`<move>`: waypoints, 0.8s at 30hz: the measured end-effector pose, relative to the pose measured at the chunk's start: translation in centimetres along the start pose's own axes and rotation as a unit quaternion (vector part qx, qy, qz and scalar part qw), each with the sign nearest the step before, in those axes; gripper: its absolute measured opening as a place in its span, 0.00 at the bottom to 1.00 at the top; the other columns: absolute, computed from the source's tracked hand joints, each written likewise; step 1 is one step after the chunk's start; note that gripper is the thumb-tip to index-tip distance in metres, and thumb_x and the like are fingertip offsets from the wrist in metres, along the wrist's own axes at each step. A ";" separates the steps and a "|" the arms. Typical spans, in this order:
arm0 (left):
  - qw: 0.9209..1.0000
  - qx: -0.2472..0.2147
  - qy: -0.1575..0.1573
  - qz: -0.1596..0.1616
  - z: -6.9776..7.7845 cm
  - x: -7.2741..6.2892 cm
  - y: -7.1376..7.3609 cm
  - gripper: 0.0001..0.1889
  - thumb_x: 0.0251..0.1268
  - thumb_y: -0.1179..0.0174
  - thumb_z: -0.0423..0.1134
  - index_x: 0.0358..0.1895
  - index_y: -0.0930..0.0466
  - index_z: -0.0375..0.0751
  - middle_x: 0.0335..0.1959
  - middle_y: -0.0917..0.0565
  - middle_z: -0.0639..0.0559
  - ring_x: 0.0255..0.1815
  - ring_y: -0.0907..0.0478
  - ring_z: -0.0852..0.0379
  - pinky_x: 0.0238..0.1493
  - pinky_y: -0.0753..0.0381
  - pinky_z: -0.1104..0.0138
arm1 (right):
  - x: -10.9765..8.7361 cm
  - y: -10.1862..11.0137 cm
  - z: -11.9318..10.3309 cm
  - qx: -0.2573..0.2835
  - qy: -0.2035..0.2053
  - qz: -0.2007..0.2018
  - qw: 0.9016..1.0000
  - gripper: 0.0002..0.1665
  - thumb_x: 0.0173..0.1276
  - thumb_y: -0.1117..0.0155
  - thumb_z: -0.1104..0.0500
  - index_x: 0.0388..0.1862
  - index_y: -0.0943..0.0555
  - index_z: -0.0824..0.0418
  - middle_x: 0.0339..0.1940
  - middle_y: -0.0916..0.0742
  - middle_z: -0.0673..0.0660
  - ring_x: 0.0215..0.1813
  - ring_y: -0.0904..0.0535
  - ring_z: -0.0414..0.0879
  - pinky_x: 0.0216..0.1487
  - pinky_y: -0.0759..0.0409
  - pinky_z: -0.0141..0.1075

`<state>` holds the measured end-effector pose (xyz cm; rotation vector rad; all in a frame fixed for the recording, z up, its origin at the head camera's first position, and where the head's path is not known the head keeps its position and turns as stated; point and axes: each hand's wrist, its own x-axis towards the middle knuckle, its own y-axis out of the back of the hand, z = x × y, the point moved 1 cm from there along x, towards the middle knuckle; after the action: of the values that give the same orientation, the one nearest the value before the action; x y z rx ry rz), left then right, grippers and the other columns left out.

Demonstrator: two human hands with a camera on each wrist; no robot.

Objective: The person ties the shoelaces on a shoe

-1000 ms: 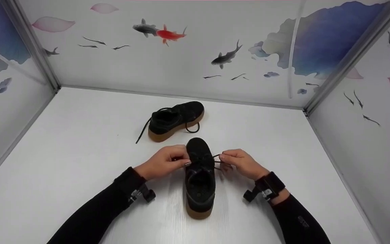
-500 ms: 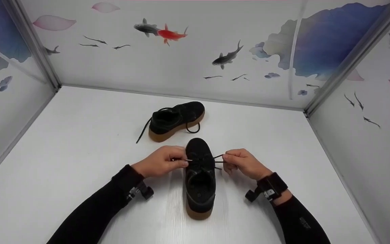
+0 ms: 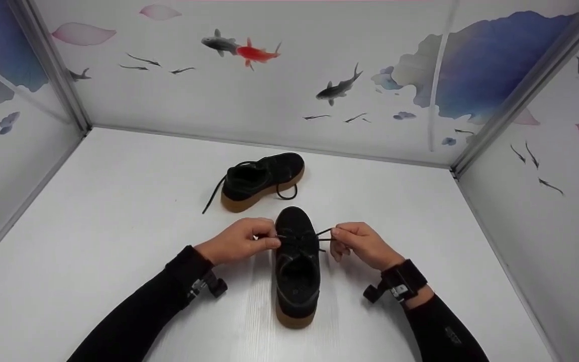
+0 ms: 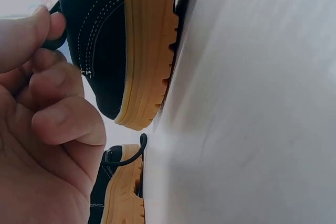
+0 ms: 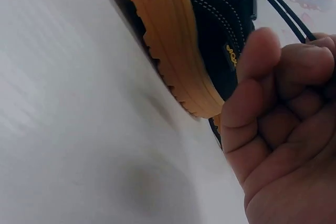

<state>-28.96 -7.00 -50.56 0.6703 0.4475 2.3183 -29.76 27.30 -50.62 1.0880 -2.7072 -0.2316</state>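
A black shoe (image 3: 293, 221) with a tan sole stands upright on the white table, toe pointing away from me. At its left side my left hand (image 3: 243, 242) pinches a dark shoelace (image 4: 58, 39) between thumb and forefinger; the left wrist view shows the other fingers loosely curled. On the opposite side my right hand (image 3: 365, 245) pinches a looped lace (image 3: 324, 234), whose two strands run taut to the shoe. Those strands (image 5: 286, 9) reach the fingertips in the right wrist view. A knot at the lacing is too dark to make out.
A second black shoe (image 3: 263, 182) lies just beyond, angled to the right, with its laces loose on both sides. White panels (image 3: 259, 100) printed with fish enclose the table (image 3: 133, 186) at the back and sides.
My right hand has moved slightly right, drawing the loop a little farther out, and the short lace end below it shows less. My left hand has hardly moved.
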 end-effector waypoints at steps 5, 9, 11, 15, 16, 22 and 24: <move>0.998 -0.044 0.039 0.002 0.1 -0.3 0.1 0.08 0.81 0.30 0.40 0.39 0.12 0.42 0.31 0.20 0.61 0.33 0.27 0.61 0.37 0.29 0.67 | 0.0 -0.5 0.1 -0.017 0.018 -0.030 0.999 0.21 0.91 0.44 0.62 0.32 0.20 0.69 0.26 0.16 0.70 0.35 0.12 0.54 0.44 0.15 0.37; 0.991 -0.115 0.074 -0.006 0.0 -0.5 0.4 0.14 0.87 0.37 0.42 0.45 0.12 0.33 0.29 0.20 0.56 0.28 0.28 0.61 0.30 0.31 0.69 | -0.1 -1.2 0.3 -0.009 -0.015 -0.032 0.999 0.16 0.85 0.32 0.58 0.39 0.16 0.70 0.33 0.10 0.64 0.37 0.13 0.55 0.42 0.14 0.37; 0.985 -0.146 0.087 -0.008 -0.1 -0.6 0.5 0.16 0.90 0.42 0.42 0.48 0.13 0.31 0.29 0.20 0.53 0.26 0.28 0.60 0.27 0.30 0.70 | -0.2 -1.4 0.3 -0.017 -0.040 -0.032 0.999 0.17 0.82 0.27 0.54 0.42 0.16 0.69 0.35 0.09 0.60 0.38 0.13 0.53 0.40 0.14 0.37; 0.979 -0.173 0.109 -0.003 -0.1 -0.7 0.4 0.13 0.89 0.40 0.43 0.49 0.16 0.35 0.29 0.17 0.48 0.24 0.26 0.58 0.26 0.27 0.70 | -0.3 -2.1 -0.4 -0.044 -0.084 -0.043 0.995 0.20 0.78 0.22 0.50 0.47 0.17 0.66 0.38 0.08 0.59 0.39 0.12 0.53 0.37 0.14 0.35; 0.979 -0.165 0.118 -0.006 -0.2 -0.8 0.4 0.13 0.88 0.38 0.44 0.48 0.17 0.36 0.29 0.16 0.47 0.24 0.25 0.58 0.26 0.26 0.70 | -0.3 -2.3 -0.7 -0.051 -0.096 -0.045 0.993 0.20 0.78 0.22 0.50 0.48 0.18 0.65 0.38 0.08 0.59 0.38 0.12 0.54 0.36 0.14 0.36; 0.970 -0.129 0.176 -0.106 -0.5 -1.1 0.0 0.23 0.77 0.27 0.54 0.52 0.24 0.39 0.33 0.07 0.43 0.25 0.15 0.50 0.23 0.20 0.66 | -0.1 -3.1 -2.7 -0.130 -0.168 -0.061 0.975 0.24 0.77 0.22 0.45 0.51 0.19 0.62 0.36 0.08 0.55 0.31 0.14 0.53 0.30 0.15 0.39; 0.965 -0.139 0.180 -0.129 -0.6 -1.1 -0.2 0.26 0.75 0.26 0.54 0.54 0.26 0.37 0.34 0.07 0.42 0.26 0.12 0.49 0.22 0.19 0.65 | -0.2 -3.3 -3.5 -0.161 -0.192 -0.069 0.966 0.26 0.76 0.23 0.41 0.51 0.19 0.61 0.35 0.09 0.54 0.31 0.14 0.51 0.29 0.15 0.40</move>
<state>-28.46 -7.74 -51.48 0.0467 0.3375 2.1936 -26.56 24.81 -48.05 1.2327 -2.7683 -0.9618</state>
